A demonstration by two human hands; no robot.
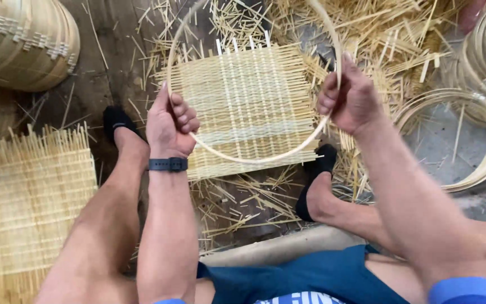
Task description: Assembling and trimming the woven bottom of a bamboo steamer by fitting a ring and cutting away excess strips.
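Fingers of left hand (170,126) and right hand (350,98) curl closed around thin bamboo hoop (254,156) above flat woven mat (248,107).

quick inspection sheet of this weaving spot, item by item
surface: dark floor, littered with bamboo offcuts.
job's things: thin bamboo hoop held over a square woven mat lying on the floor.
clutter: loose splints between the feet; another woven mat at the person's left.
grippers: left hand and right hand each grip the hoop's rim; dark band on the left wrist.
cables: nothing seen.
surroundings: stacked hoops at the right; woven basket at upper left.
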